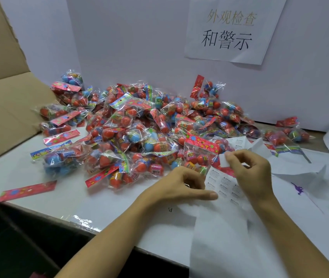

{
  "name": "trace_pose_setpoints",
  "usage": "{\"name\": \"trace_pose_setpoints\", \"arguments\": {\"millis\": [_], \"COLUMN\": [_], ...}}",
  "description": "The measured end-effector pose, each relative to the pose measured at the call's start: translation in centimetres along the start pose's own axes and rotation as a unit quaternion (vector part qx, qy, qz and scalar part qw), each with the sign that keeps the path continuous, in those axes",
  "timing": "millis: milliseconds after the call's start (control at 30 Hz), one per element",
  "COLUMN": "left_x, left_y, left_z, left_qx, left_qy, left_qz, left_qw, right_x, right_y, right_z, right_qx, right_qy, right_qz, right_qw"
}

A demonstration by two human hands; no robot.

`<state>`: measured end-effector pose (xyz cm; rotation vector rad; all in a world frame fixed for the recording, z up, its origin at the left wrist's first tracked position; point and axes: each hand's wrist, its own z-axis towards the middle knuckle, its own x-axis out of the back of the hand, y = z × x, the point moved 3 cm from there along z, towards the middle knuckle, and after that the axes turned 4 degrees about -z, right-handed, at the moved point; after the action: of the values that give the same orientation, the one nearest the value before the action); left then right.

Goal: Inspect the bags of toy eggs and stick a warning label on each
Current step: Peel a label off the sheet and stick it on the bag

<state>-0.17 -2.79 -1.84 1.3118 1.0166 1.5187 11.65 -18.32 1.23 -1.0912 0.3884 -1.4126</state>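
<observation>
My left hand pins the label sheet; right hand pinches a label; bare worktop lies near-left of the bags.

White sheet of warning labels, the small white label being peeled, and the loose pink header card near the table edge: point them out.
White sheet of warning labels (225, 186), head view, printed middle.
Small white label (223, 160), head view, its face.
Loose pink header card (27, 191), head view, centre.
</observation>
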Motion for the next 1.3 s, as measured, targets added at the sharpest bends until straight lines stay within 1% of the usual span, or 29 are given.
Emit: {"name": "trace_pose_setpoints", "arguments": {"millis": [33, 100, 167, 267, 367, 433, 500, 600, 733, 767, 833, 900, 933, 967, 1033, 1100, 1167, 1233, 1267, 1300], "left_x": [-0.2, -0.2, 0.2, 0.4, 0.4, 0.5, 0.6, 0.6, 0.5, 0.5, 0.8, 1.2, 1.4, 1.4, 1.3, 0.8, 0.5, 0.7, 0.7, 0.7], "left_y": [0.2, 0.5, 0.7, 0.8, 0.8, 0.8, 0.9, 1.1, 1.0, 0.9, 0.6, 0.3, 0.3, 0.3, 0.3, 0.5, 0.6, 0.6, 0.5, 0.4], "left_z": [0.0, 0.1, 0.1, 0.1, 0.2, 0.2, 0.2, 0.2, 0.0, 0.0, 0.2, 0.2, 0.2, 0.1, 0.2, 0.3, 0.3, 0.2, 0.2, 0.3], "left_qx": [-0.008, -0.025, -0.035, -0.035, -0.043, -0.05, -0.055, -0.071, -0.072, -0.075, -0.089, -0.111, -0.118, -0.122, -0.13, -0.142, -0.146, -0.139, -0.135, -0.129], "left_qy": [0.004, 0.046, 0.079, 0.078, 0.079, 0.081, 0.088, 0.088, 0.091, 0.108, 0.176, 0.245, 0.258, 0.255, 0.225, 0.197, 0.183, 0.179, 0.18, 0.188], "left_qz": [0.007, -0.007, -0.039, -0.097, -0.116, -0.117, -0.11, -0.101, -0.077, -0.057, 0.009, 0.1, 0.134, 0.149, 0.139, 0.131, 0.127, 0.123, 0.131, 0.149], "left_qw": [1.0, 0.999, 0.995, 0.992, 0.989, 0.989, 0.988, 0.988, 0.99, 0.99, 0.98, 0.958, 0.949, 0.948, 0.956, 0.961, 0.964, 0.966, 0.965, 0.962], "right_x": [0.1, 0.1, -0.3, -1.5, -2.0, -2.1, -2.3, -2.5, -2.3, -2.2, -1.8, -1.2, -1.1, -1.0, -1.4, -2.0, -2.5, -2.5, -2.5, -2.4], "right_y": [0.0, 0.0, -0.2, -1.1, -1.5, -1.4, -1.1, -0.7, -0.4, -0.5, -0.4, 0.2, 0.6, 0.9, 1.0, 0.7, 0.3, 0.0, -0.2, -0.2], "right_z": [0.0, -0.1, -0.5, -1.2, -1.5, -1.5, -1.5, -1.4, -1.2, -1.1, -0.6, -0.2, -0.1, 0.0, -0.1, -0.5, -0.8, -0.9, -0.9, -0.8], "right_qx": [-0.001, 0.005, 0.026, 0.094, 0.121, 0.119, 0.088, 0.025, -0.006, -0.008, -0.019, -0.059, -0.084, -0.103, -0.116, -0.097, -0.071, -0.048, -0.043, -0.054], "right_qy": [0.025, 0.029, 0.004, -0.043, -0.086, -0.126, -0.167, -0.183, -0.18, -0.163, -0.099, -0.036, -0.02, -0.017, -0.054, -0.111, -0.145, -0.156, -0.153, -0.138], "right_qz": [0.001, -0.005, -0.02, -0.037, -0.018, -0.01, 0.002, 0.032, 0.078, 0.087, 0.105, 0.132, 0.141, 0.141, 0.125, 0.11, 0.085, 0.054, 0.057, 0.092], "right_qw": [1.0, 1.0, 0.999, 0.994, 0.989, 0.985, 0.982, 0.982, 0.981, 0.983, 0.989, 0.989, 0.986, 0.984, 0.984, 0.983, 0.983, 0.985, 0.986, 0.985]}}
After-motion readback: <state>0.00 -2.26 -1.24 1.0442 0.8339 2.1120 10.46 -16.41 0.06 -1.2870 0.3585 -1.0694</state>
